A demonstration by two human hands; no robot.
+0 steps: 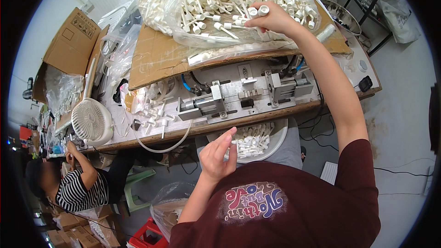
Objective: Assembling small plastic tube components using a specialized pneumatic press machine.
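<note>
head | right hand [271, 18] outstretched, pinching white caps [257, 11] | left hand [218, 154] raised, loosely spread

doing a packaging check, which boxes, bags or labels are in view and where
Cardboard box: far left on the bench, open, brown, dark handling symbols on its side.
Clear plastic bag: top centre on a cardboard sheet, full of white parts; right hand reaches in.
Small brown boxes: floor, lower left.

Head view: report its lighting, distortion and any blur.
Head view: even, bright light with soft shadows; fisheye bends the workbench edge and leaves black corners; mild glare on the clear bag of white plastic parts; right hand and left hand are sharp; the seated co-worker's face is blurred.
</note>
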